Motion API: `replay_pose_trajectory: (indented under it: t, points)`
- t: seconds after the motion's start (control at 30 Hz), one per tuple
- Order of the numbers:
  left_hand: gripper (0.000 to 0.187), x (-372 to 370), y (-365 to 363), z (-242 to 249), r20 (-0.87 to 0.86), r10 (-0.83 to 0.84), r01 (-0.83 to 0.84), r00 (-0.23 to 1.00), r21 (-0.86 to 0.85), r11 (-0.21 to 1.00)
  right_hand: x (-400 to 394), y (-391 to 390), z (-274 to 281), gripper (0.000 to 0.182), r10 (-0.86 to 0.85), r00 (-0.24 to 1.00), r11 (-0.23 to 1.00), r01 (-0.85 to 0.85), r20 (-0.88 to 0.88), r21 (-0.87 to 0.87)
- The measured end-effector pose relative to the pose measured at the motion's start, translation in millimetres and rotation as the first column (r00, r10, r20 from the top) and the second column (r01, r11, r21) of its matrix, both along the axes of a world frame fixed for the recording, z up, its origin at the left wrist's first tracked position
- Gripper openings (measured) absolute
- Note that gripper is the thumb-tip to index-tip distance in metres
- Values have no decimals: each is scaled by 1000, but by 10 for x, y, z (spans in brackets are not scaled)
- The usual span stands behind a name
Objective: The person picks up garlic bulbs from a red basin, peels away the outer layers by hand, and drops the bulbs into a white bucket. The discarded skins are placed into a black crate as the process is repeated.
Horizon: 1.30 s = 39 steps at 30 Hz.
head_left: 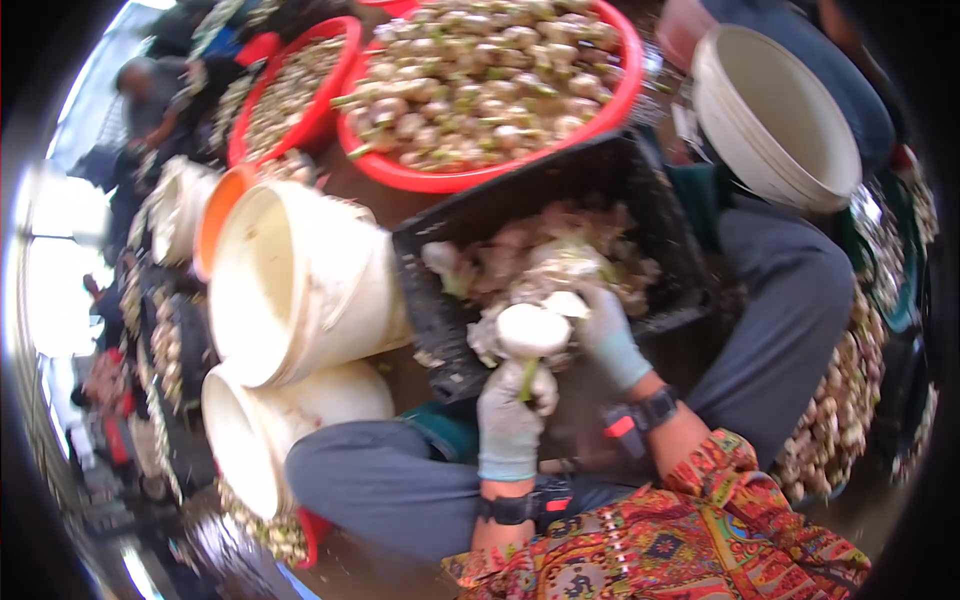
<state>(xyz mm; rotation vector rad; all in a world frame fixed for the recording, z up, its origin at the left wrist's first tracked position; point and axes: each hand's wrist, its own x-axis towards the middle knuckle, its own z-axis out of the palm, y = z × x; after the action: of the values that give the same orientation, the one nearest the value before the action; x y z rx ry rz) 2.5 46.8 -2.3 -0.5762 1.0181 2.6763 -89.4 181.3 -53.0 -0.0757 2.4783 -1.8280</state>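
My left hand, in a pale knit glove, is closed round the green stem of a white garlic bulb, which stands up above the fingers. My right hand, gloved too, is just right of the bulb. Its fingers look bent together and are blurred; a white flake shows at their tips, perhaps garlic skin. Both hands are over the near side of a black crate. Loose papery garlic skins are heaped inside it.
Beyond the crate is a red tub full of garlic bulbs, with another red tub at its left. White buckets lie tilted at my left; a further white bucket is at upper right. Garlic is piled at right. People sit far left.
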Motion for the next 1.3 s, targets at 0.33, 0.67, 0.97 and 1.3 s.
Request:
replay_pose_trajectory:
  t: [0.33,0.67,0.97,1.3]
  points:
    - [21,158,-1094,1205,-199,767,-729,610,238,642,105,-14,257,20,181,982,971,-187,58,150]
    - [34,-2315,-628,1246,-390,151,-363,908,-558,746,27,72,401,25,275,950,930,-302,148,211]
    - [62,-4507,-186,-636,388,-503,215,772,-905,-368,-255,137,202,23,208,927,977,-210,311,-25]
    - [62,-4657,101,-593,820,-254,242,512,-422,-874,-316,219,222,31,166,892,983,-113,421,-148]
